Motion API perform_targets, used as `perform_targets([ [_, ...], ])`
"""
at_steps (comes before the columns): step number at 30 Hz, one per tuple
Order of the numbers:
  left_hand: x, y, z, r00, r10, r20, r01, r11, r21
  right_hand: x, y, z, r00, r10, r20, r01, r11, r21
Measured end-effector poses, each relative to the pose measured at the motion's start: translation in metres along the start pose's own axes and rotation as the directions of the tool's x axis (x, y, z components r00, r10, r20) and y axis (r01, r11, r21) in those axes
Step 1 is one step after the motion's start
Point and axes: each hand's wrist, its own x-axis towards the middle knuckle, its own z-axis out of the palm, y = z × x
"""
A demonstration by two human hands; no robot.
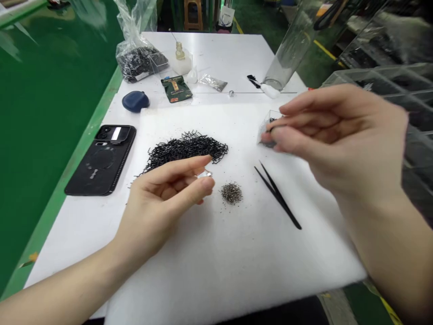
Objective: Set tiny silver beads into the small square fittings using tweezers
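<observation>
My left hand (165, 194) pinches a small shiny silver-and-clear piece (208, 174) between thumb and index finger, in front of a pile of thin, bent black pieces (189, 146). Raised at the right, my right hand (338, 131) has its thumb and fingertips closed on a small dark piece (278, 127), mostly hidden by the fingers. Just behind those fingertips stands a clear box (265, 133) with black bits in it. Black tweezers (278, 195) lie on the white foam sheet (237, 262), beside a small heap of tiny brownish metal bits (232, 193).
A black phone (101, 160) and a dark blue case (135, 101) lie at the left. Further back are a bag of black pieces (138, 63), a green packet (176, 89), a small bottle (179, 52) and a clear cylinder (287, 54). Divided bins (382, 79) border the right.
</observation>
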Motion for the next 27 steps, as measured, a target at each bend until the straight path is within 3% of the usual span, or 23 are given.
perform_targets([
  [2,-0.001,0.002,-0.001,0.998,0.068,-0.005,-0.068,0.992,0.11,0.019,0.011,-0.021,0.985,-0.125,-0.116,0.104,0.98,-0.171],
  [5,-0.005,0.003,-0.002,0.975,0.178,0.133,-0.211,0.931,0.299,0.036,0.024,-0.047,0.995,-0.067,-0.069,0.032,0.908,-0.417],
  [7,-0.009,-0.002,-0.003,0.918,0.267,0.292,-0.369,0.847,0.384,0.041,0.027,-0.056,1.0,0.018,0.009,-0.011,0.864,-0.503],
  [9,-0.013,-0.01,-0.006,0.83,0.316,0.46,-0.508,0.77,0.387,0.042,0.027,-0.06,0.995,0.077,0.058,-0.03,0.818,-0.574],
  [11,-0.016,-0.018,-0.009,0.776,0.317,0.545,-0.581,0.696,0.423,0.042,0.021,-0.064,0.995,0.09,0.053,-0.036,0.774,-0.633],
  [16,-0.02,-0.021,-0.013,0.741,0.276,0.612,-0.627,0.609,0.485,0.032,-0.017,-0.078,0.999,0.038,0.017,-0.016,0.72,-0.694],
  [18,-0.02,-0.018,-0.012,0.735,0.267,0.623,-0.63,0.608,0.483,0.019,-0.029,-0.077,0.979,0.115,0.167,0.039,0.703,-0.71],
  [19,-0.02,-0.015,-0.01,0.734,0.266,0.625,-0.63,0.611,0.48,0.011,-0.031,-0.074,0.93,0.204,0.305,0.053,0.748,-0.662],
  [20,-0.02,-0.013,-0.009,0.734,0.266,0.625,-0.629,0.612,0.478,0.003,-0.03,-0.069,0.873,0.277,0.402,0.044,0.776,-0.629],
  [22,-0.019,-0.009,-0.007,0.733,0.251,0.633,-0.628,0.608,0.486,-0.015,-0.02,-0.057,0.806,0.34,0.484,0.032,0.792,-0.61],
  [27,-0.018,-0.007,-0.006,0.734,0.236,0.637,-0.622,0.611,0.49,-0.04,0.015,-0.038,0.79,0.336,0.512,0.033,0.812,-0.583],
])
